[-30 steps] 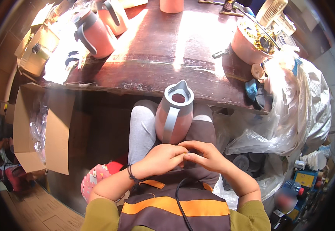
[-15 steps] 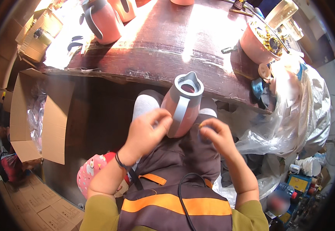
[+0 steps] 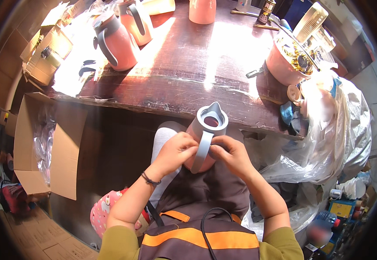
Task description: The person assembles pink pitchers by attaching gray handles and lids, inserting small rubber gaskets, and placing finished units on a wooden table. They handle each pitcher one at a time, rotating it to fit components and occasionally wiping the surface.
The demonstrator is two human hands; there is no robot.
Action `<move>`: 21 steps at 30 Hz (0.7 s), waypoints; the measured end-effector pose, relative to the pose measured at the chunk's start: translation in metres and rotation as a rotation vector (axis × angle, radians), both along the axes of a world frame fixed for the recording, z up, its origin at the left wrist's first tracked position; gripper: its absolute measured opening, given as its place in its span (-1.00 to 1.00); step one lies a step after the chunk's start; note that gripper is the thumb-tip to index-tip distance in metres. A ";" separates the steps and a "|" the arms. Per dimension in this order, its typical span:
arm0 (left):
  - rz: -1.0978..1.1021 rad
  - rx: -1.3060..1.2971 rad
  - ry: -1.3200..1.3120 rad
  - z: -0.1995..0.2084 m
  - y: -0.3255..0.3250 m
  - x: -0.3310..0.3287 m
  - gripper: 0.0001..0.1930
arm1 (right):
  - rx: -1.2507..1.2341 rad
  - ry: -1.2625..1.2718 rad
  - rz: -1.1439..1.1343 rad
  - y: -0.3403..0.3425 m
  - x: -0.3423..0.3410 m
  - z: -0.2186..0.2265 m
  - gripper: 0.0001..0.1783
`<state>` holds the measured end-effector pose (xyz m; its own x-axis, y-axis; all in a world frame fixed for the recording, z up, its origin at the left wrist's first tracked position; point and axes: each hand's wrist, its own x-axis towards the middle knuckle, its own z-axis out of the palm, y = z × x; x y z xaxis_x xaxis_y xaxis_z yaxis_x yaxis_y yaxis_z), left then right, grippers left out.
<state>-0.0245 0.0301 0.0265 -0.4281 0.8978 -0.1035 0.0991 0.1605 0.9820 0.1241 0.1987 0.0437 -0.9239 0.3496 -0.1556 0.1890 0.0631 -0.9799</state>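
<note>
The pink jug (image 3: pixel 207 138) with grey collar stands below the near edge of the table (image 3: pixel 171 84), on the person's lap, roughly upright, spout toward the table and handle (image 3: pixel 202 154) toward the body. Handling: judged by its look, the shell is stiff and smooth, moderate in weight, and liable to slip under dry fingers; whether the inside is fragile cannot be seen. Take hold at the handle for lifting, or with both palms around the body below the collar for steadying; avoid bearing on the thin spout. Hand pose: both forearms reach up from the lower edge, elbows bent and set apart, wrists turned inward so that the hands meet at the handle on the table's near side. The left hand (image 3: pixel 176 150) lies left of the handle, thumb and fingers drawn to a narrow pinch. The right hand (image 3: pixel 233 155) lies right of it, fingers curled and thumb extended inward, the gap likewise narrow. Fingertips are at or just beside the handle; whether they press on it, or pinch some small part, cannot be told. Two similar jugs (image 3: pixel 118 48) (image 3: pixel 141 26) stand on the table's left part, a pink tub (image 3: pixel 282 65) on its right
</note>
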 end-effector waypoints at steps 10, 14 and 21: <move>0.134 0.224 -0.511 0.031 -0.010 0.016 -0.68 | -0.787 0.163 -0.195 -0.025 0.013 0.015 -0.74; 0.137 0.147 -0.218 0.049 -0.013 0.032 -0.53 | -0.258 0.145 -0.204 -0.033 0.009 0.015 -0.79; 0.239 0.138 0.552 0.058 -0.008 0.033 -0.67 | -0.071 0.217 -0.277 -0.050 0.000 0.029 -0.72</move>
